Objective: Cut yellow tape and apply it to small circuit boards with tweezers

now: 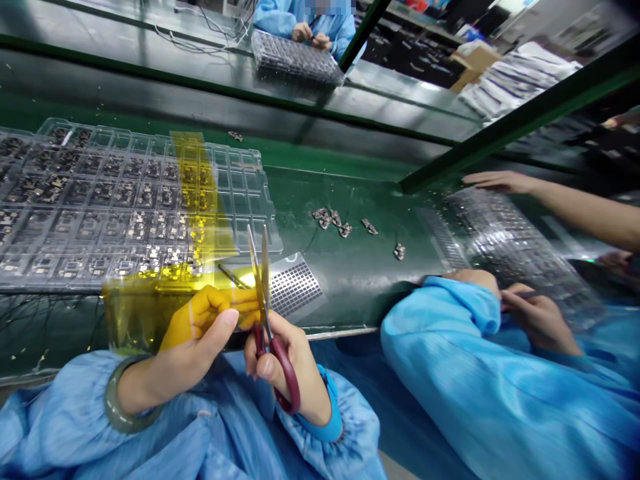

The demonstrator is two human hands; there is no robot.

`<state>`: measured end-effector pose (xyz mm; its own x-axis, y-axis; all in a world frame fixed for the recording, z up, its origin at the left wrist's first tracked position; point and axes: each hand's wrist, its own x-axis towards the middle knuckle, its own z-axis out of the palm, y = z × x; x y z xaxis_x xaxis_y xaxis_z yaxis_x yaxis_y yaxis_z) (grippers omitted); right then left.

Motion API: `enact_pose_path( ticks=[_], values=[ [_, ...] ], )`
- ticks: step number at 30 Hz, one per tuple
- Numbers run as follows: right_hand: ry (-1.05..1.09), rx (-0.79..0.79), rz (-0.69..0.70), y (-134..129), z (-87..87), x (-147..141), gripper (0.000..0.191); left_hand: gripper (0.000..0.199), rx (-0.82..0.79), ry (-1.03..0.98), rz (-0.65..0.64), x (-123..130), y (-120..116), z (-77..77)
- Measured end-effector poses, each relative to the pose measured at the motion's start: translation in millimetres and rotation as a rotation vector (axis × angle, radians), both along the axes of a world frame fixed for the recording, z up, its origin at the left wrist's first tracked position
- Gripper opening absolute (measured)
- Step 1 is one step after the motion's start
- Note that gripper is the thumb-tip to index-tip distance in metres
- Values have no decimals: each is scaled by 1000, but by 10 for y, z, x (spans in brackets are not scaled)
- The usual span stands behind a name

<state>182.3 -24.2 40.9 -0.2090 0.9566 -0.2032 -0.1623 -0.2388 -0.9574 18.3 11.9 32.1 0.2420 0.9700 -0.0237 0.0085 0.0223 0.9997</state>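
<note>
My left hand (pixel 200 333) holds a wide sheet of clear yellow film (pixel 133 313) between thumb and fingers; the fingers show through it. In my right hand (pixel 287 357) are scissors with dark red handles (pixel 287 380), their blades slightly apart and pointing up at the film's right edge. Behind my hands lies a clear compartment tray (pixel 115 200) with small circuit boards in many pockets. A yellow film strip (pixel 197 180) lies across the tray's right part. A sheet of small dark squares (pixel 296 287) rests just right of the blades.
Several small parts (pixel 333 219) lie scattered on the green table (pixel 360 267). At the right, a person in blue sleeves (pixel 440 333) works beside more clear trays (pixel 515 240). Another person's hands (pixel 313 35) are over a tray across the bench. A green frame bar (pixel 500 143) slants at the right.
</note>
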Motion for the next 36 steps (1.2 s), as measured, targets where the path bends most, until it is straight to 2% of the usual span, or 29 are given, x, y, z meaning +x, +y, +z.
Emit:
enact_pose_path(
  ticks=[6,12,19,23,26,30,34,36],
  values=[
    [30,-40,-2,-7,-10,0,58,20,-22,61,-38,-38,-7,-76],
    [56,-9,-19,-12,-45,16,59,25,11,110,-143,-114,-25,-198],
    [28,-42,-18,-18,-58,9,64,21,35,109,-149,-96,-18,-175],
    [-2,-43,-13,-24,-70,6,62,19,39,100,-123,-102,-20,-192],
    [-26,24,24,-21,-61,21,65,20,25,72,-89,-80,-7,-164],
    [-100,90,153,-58,-52,94,73,25,-13,-3,-11,17,50,-64],
    [-221,99,289,-107,-77,156,78,22,-67,-69,127,89,87,-58],
    [-246,92,317,-105,-84,148,79,22,-74,-64,106,94,86,-76]
  ],
)
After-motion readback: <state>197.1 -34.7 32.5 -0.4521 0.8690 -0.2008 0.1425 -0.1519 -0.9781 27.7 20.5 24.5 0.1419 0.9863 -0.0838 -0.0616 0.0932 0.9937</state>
